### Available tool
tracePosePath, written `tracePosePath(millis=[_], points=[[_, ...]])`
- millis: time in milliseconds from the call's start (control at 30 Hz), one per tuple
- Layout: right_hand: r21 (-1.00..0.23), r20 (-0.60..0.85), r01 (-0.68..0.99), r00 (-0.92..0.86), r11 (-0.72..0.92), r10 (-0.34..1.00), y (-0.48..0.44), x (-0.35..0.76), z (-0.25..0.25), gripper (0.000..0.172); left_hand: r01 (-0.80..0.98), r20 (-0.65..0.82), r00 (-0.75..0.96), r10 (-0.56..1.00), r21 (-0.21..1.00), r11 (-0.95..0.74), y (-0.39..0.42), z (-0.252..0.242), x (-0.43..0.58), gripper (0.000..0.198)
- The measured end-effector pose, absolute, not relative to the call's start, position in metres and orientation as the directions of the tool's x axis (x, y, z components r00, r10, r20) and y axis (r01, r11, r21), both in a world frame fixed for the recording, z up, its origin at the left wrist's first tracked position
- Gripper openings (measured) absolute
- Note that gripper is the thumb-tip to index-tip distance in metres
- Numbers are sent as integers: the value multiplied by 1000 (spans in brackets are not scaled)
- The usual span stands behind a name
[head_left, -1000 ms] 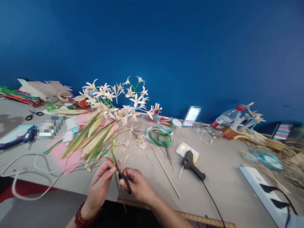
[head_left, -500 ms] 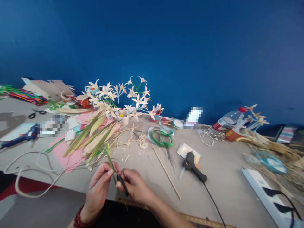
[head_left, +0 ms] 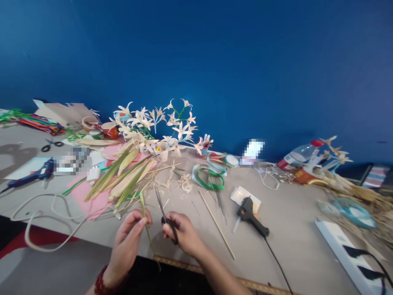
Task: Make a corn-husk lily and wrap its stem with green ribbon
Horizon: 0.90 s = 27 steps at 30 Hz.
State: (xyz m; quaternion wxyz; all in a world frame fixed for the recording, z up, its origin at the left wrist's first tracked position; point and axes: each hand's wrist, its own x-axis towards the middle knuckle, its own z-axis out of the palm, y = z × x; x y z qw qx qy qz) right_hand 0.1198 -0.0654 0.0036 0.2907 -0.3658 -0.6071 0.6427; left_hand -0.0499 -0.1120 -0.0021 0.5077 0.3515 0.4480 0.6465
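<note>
Scissors [head_left: 161, 209] have moved off the green strip [head_left: 142, 202]. Left grip [head_left: 130, 233] pinches it, right grip [head_left: 184, 235] holds them, near the bench's front edge [head_left: 178, 263].

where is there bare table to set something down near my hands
The widest bare patch lies between the black glue gun, with its cord, and the white power strip. A smaller one lies between the right hand and the wooden stick. It is crowded beyond the left hand: husks, pink paper, flowers.

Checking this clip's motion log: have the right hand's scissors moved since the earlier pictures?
Yes: the scissors have shifted rightward in the view, nearer the wooden stick, which lies still.
</note>
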Motion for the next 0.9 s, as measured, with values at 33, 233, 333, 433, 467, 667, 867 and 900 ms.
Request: tracePosePath(millis=[33, 233, 333, 433, 467, 667, 867, 900], points=[[-993, -120, 80, -555, -90, 823, -65, 123, 4, 60, -335, -5, -242, 970, 939, -79, -110, -1, -50, 15], [-853, -164, 517, -387, 66, 907, -69, 138, -2, 44, -318, -41, -207, 977, 948, -27, -86, 8, -52, 17], [-599, -144, 794, -231, 101, 962, -73, 138, -7, 33, -305, -33, -183, 983, 952, -24, -73, 13, -54, 18], [-462, -141, 878, -209, 123, 968, -74, 135, -9, 26, -264, -48, -182, 982, 965, -2, -62, 18, -53, 23], [-462, -138, 877, -223, 136, 965, -74, 134, -9, 27, -245, -45, -179, 983, 970, 0, -59, 21, -52, 24], [-624, -122, 766, -295, 158, 948, -72, 136, -9, 35, -179, 13, -178, 984, 983, -45, -47, 41, -52, 20], [-418, -193, 889, -288, 187, 938, -74, 128, -13, 32, -121, 58, -186, 981, 989, -82, -39, 43, -62, 19], [-389, -216, 902, -289, 190, 933, -74, 124, -12, 33, -95, 67, -182, 981, 992, -85, -38, 42, -63, 19]])
